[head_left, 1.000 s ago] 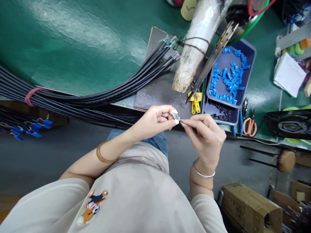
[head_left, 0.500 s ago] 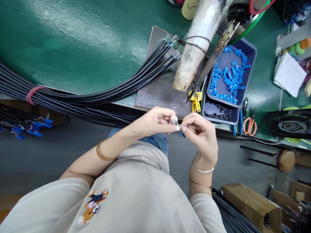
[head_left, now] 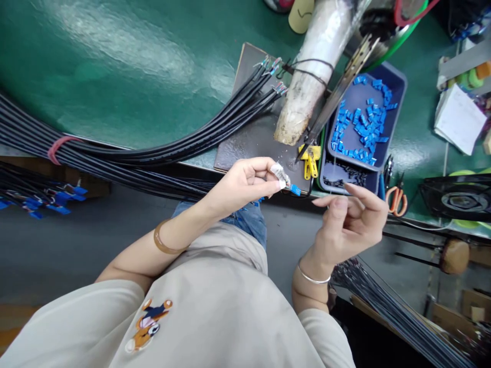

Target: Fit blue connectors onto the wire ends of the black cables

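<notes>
My left hand (head_left: 255,180) pinches a thin cable end in front of the bench edge, with white wrapping on the fingertips. A small blue connector (head_left: 295,189) sticks out past those fingertips to the right, its wires partly hidden by the fingers. My right hand (head_left: 351,217) is apart from it, fingers spread and nothing visible in them. It hovers just in front of a bin of small black parts (head_left: 343,176). Behind that stands a grey-blue tray (head_left: 399,92) with many loose blue connectors (head_left: 364,125).
A bundle of black cables (head_left: 153,153), tied with a red band (head_left: 57,148), lies along the bench edge onto a dark board (head_left: 245,143). Beside the tray are a yellow clip (head_left: 310,159), orange-handled scissors (head_left: 397,200) and a wrapped tube (head_left: 305,87). A black fan (head_left: 460,197) stands right.
My right hand has let go of the connector and moved right, its fingers opening. My left hand keeps its pinch, and the blue connector now shows clearly.
</notes>
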Tool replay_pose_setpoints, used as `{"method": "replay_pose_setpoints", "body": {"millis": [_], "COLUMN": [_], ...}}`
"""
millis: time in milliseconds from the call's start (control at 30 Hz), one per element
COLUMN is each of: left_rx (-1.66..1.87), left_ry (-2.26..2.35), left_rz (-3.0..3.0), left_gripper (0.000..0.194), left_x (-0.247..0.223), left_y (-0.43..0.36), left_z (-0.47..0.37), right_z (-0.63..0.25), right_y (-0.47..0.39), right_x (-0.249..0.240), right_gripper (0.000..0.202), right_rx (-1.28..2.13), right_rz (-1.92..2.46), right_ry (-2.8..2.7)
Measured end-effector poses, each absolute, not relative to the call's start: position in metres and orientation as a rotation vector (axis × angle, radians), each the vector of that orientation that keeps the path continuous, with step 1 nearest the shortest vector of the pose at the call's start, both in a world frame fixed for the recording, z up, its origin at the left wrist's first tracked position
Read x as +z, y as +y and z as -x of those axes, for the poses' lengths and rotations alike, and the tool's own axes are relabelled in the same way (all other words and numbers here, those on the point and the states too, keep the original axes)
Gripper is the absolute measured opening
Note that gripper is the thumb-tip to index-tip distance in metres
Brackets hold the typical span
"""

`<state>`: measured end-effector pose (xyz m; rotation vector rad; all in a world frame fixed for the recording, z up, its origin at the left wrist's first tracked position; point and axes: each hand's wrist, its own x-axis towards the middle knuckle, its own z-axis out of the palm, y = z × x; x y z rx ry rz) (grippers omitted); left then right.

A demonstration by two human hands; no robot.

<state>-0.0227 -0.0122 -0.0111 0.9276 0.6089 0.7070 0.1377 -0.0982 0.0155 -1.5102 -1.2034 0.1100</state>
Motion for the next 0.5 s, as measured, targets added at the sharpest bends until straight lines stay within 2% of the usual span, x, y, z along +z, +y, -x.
{"method": "replay_pose_setpoints", "body": {"millis": [267,500], "left_rx": [0.800,0.832], "left_ry": [0.634,0.687], "left_rz": [-1.031,-1.177], "left_gripper": [0.020,0.014], "left_x": [-0.007,-0.009], "left_y": [-0.013,-0.014], "left_z": [0.019,0.015], "right_z": [-0.127,-0.131], "right_y": [-0.095,-0.083], "right_x": [-0.001,-0.008], "right_gripper": [0.021,0.020], "right_rx": [-0.182,0.124], "right_rz": [1.471,1.470], "right_ry": [-1.561,-1.477]}}
